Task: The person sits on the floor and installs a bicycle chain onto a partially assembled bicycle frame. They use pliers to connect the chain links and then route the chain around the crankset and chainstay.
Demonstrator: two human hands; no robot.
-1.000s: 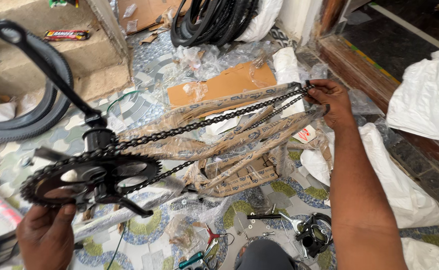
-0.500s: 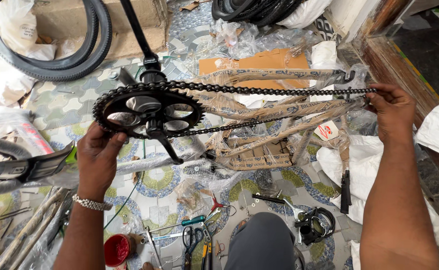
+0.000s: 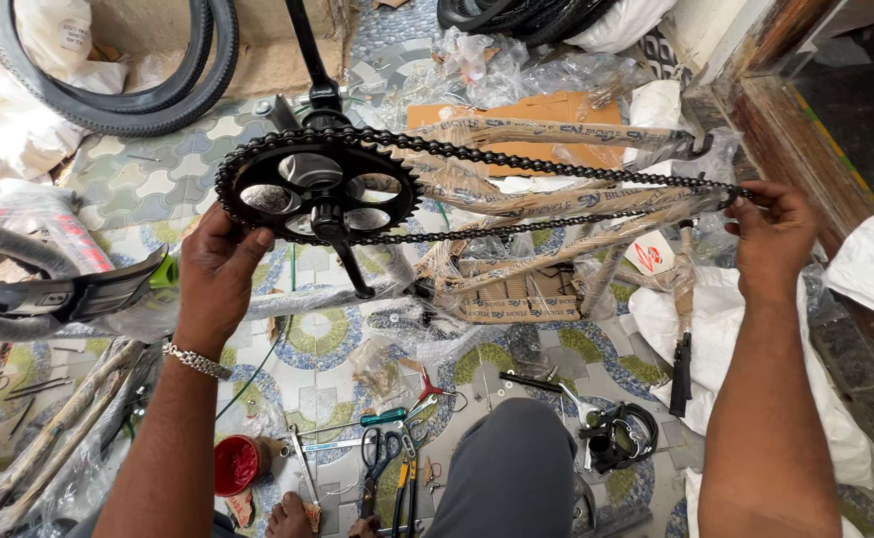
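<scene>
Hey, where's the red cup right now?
In the head view, the red cup sits on the tiled floor at lower left, beside the left forearm, just left of the scissors.

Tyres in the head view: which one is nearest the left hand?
The black tyre at top left, leaning by the cardboard box. It lies just above the left hand; the other tyres are bunched at top centre, farther off.

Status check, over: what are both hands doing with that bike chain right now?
Left hand grips chainring at its rim. Right hand pinches chain at its far end, chain stretched taut over wrapped frame. Tools on floor below, nothing blocking.
</scene>
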